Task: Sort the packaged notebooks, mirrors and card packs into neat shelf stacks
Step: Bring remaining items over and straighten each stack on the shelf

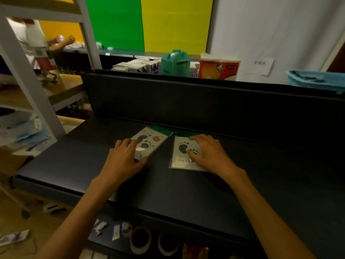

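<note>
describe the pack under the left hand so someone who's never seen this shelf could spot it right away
Start at the wide black shelf in front of the person; two flat footprint-patterned packs lie side by side near its back wall. The one meant is the tilted pack under the left hand. Unlike the squarer-lying pack under the right hand, it shows a red mark.

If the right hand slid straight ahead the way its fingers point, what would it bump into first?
Probably the shelf's black back panel. The right hand lies flat on a footprint-printed packet, fingers aimed up-left; depth is hard to judge.
</note>
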`<state>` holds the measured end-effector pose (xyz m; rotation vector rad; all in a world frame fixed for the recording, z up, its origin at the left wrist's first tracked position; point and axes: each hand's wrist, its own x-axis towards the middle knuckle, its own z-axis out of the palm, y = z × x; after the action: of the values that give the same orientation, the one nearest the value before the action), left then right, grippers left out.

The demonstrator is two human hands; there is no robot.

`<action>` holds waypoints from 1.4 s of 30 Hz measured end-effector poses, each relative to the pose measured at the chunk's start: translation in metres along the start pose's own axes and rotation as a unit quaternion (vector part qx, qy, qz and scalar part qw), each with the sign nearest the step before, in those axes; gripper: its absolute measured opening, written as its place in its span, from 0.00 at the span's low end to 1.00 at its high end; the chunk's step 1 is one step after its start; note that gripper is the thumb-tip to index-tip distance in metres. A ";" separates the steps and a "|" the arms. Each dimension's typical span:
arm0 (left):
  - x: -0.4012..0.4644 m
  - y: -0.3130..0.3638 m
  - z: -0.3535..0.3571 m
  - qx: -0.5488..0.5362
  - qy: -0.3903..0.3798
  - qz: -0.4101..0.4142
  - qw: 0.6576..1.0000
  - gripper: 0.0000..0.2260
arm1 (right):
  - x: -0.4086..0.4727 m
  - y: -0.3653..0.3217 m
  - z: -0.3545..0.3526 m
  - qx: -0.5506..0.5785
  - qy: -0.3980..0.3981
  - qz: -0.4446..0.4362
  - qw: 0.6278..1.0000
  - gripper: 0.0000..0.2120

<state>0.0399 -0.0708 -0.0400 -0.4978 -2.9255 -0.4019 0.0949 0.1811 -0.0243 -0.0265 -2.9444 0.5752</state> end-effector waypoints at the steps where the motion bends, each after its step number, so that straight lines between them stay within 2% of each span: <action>1: 0.007 -0.004 0.000 -0.004 -0.007 0.003 1.000 0.31 | 0.003 -0.001 0.001 0.001 0.002 0.015 1.000 0.26; 6: 0.037 -0.020 0.003 -0.039 -0.049 0.018 0.998 0.35 | 0.012 -0.011 0.007 -0.007 0.006 0.069 0.998 0.27; 12: 0.055 -0.047 0.010 -0.011 -0.084 0.069 0.994 0.39 | 0.006 -0.028 0.024 -0.013 0.023 0.122 0.992 0.28; 20: 0.062 -0.066 0.016 -0.051 -0.077 0.122 0.988 0.42 | -0.007 -0.049 0.053 -0.040 0.084 0.256 0.962 0.39; 25: 0.063 -0.068 0.017 -0.106 -0.077 0.119 0.984 0.42 | -0.013 -0.054 0.062 -0.039 0.078 0.320 0.943 0.48; 29: 0.062 -0.066 0.015 -0.162 -0.070 0.112 0.978 0.42 | -0.013 -0.055 0.059 -0.031 0.085 0.330 0.940 0.51; 34: 0.064 -0.067 0.010 -0.225 -0.087 0.070 0.968 0.47 | -0.011 -0.056 0.055 0.044 0.108 0.336 0.935 0.56; 40: 0.071 -0.075 -0.001 -0.333 -0.113 -0.004 0.936 0.42 | -0.010 -0.054 0.044 0.180 0.184 0.342 0.904 0.51; 42: 0.070 -0.077 -0.004 -0.355 -0.123 -0.008 0.927 0.36 | -0.012 -0.051 0.039 0.218 0.177 0.350 0.894 0.42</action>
<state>-0.0520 -0.1206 -0.0417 -0.6374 -2.9320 -1.5250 0.1013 0.1189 -0.0428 -1.0473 -2.3208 1.1559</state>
